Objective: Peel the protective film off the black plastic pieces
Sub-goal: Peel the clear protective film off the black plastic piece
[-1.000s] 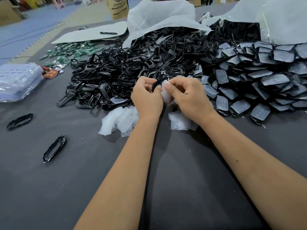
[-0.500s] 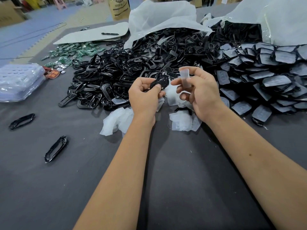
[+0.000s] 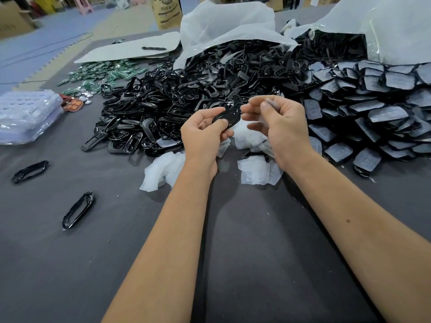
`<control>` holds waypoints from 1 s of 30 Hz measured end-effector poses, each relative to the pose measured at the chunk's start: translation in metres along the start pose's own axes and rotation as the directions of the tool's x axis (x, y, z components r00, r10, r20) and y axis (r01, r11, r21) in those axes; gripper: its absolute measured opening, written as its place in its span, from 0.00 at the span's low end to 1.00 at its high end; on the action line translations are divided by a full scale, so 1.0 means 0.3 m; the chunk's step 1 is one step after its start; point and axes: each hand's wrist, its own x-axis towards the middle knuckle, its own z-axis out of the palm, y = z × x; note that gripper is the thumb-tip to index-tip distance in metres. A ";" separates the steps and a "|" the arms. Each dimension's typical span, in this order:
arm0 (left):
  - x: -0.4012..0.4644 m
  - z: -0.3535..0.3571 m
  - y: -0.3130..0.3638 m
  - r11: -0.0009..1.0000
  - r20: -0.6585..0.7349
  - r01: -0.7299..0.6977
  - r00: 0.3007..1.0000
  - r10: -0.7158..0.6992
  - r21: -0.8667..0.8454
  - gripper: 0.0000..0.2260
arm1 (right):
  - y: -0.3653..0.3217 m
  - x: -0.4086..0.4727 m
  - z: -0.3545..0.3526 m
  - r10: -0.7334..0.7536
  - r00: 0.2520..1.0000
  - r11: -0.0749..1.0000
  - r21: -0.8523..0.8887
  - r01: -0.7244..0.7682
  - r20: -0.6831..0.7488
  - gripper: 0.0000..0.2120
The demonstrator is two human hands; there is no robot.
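Note:
My left hand [image 3: 203,136] grips a glossy black plastic piece [image 3: 227,117] between thumb and fingers, held above the table. My right hand [image 3: 286,127] is just to its right, fingers curled, thumb pressed to the forefinger on a thin grey sliver of protective film [image 3: 270,103]; its fingertips nearly touch the piece's right end. On the right lies a heap of black pieces still covered in cloudy film [image 3: 373,113]. Peeled films lie in small white piles [image 3: 161,171] under and between my wrists.
A big heap of black frames [image 3: 175,101] spills from a white bag [image 3: 228,22] behind my hands. Two loose frames [image 3: 78,210] lie at the left on the dark grey table [image 3: 256,252]. Green circuit boards [image 3: 105,73] and bagged clear trays [image 3: 25,113] sit far left.
The film came off the piece as my right hand pulled it up and away to the right. That hand has since come back close to the piece, and my left hand has turned the piece flatter.

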 end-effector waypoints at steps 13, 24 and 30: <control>0.001 -0.002 -0.016 0.998 0.040 -0.042 0.998 0.040 0.053 0.11 | 0.007 0.003 -0.010 -0.095 0.995 0.987 -0.134 0.089 -0.042 0.07; 0.010 0.002 -0.007 0.992 0.109 0.083 0.991 -0.073 -0.098 0.13 | -0.001 -0.002 -0.013 -0.198 0.979 0.951 -0.251 0.179 -0.049 0.03; 0.008 0.002 -0.011 0.991 0.151 0.077 0.987 -0.060 -0.111 0.17 | -0.002 -0.010 -0.006 -0.241 0.968 0.906 -0.372 0.200 -0.066 0.05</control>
